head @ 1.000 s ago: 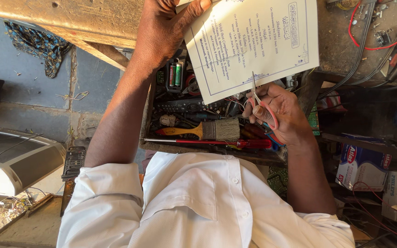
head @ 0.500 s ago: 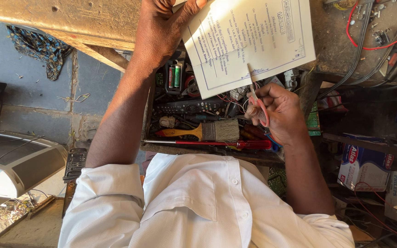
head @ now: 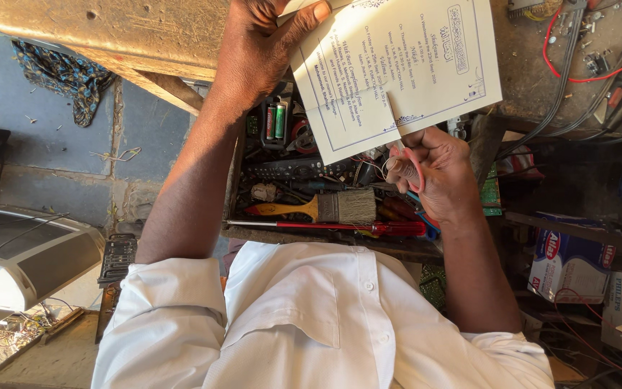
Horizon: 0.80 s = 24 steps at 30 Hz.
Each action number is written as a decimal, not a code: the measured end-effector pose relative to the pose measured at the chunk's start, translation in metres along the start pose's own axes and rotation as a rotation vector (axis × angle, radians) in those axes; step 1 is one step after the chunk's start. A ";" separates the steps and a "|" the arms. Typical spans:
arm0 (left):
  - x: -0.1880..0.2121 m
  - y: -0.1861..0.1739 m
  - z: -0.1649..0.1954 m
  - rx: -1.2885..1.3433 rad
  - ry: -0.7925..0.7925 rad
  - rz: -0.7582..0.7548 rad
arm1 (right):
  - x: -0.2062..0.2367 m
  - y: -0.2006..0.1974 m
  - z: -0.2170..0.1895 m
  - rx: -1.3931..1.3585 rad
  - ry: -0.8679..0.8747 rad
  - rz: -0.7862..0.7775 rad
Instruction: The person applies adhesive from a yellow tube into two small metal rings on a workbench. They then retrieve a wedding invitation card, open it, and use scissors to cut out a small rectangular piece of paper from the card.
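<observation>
A white printed card (head: 404,65) was held over the near edge of the worktop (head: 109,32), above an open drawer (head: 235,180) crowded with tools. The left hand (head: 257,50) was closed on the card's left edge, thumb on top and fingers beneath, so that the sheet was kept flat and level. The right hand (head: 430,173) was closed around red-handled scissors (head: 410,162), whose blades were seen entering the card from its near edge, just right of the middle; a short slit was already visible there.

In the drawer below, a paintbrush with a yellow handle (head: 318,209) was lying alongside a red-handled screwdriver (head: 340,227) at the front edge, with a dark remote control (head: 289,169) behind them and a holder with green batteries (head: 275,119) towards the back left corner. A red wire (head: 577,72) was looped on the worktop's right part, and a white carton (head: 566,263) was standing lower at the right.

For a clean cut, it was judged that the card should be kept taut by the left hand, close to the line being cut, and that the blades should be opened wide and closed in long strokes rather than short snips. The sheet, rather than the scissors, was best fed and turned, and the left thumb kept well clear of the blades' path.
</observation>
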State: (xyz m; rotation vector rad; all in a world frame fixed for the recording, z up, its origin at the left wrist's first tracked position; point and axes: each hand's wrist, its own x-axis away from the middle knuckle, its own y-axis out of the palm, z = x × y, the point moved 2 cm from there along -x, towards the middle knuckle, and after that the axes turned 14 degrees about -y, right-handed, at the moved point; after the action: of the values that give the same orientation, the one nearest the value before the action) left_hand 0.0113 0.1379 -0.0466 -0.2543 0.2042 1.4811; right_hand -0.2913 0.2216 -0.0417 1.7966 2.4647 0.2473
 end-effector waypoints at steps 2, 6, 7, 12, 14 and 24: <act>0.000 0.000 0.000 -0.051 0.001 0.014 | 0.000 0.001 0.000 -0.002 -0.021 -0.033; 0.001 0.001 -0.002 -0.073 -0.028 -0.002 | -0.005 0.002 0.004 -0.035 0.025 -0.028; 0.001 0.001 -0.003 -0.066 -0.040 -0.014 | -0.007 0.001 0.005 -0.048 0.021 -0.020; 0.000 0.000 -0.005 -0.041 -0.018 0.001 | -0.009 0.001 0.008 -0.029 0.009 0.005; 0.000 0.000 -0.005 -0.044 -0.026 -0.002 | -0.008 0.002 0.008 0.003 -0.014 -0.005; -0.005 0.004 -0.001 0.004 -0.010 -0.005 | -0.013 0.004 0.001 -0.019 -0.052 0.008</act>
State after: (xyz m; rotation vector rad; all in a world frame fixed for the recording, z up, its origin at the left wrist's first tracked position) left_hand 0.0071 0.1328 -0.0459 -0.2438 0.1984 1.4764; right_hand -0.2833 0.2109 -0.0425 1.7830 2.4123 0.2203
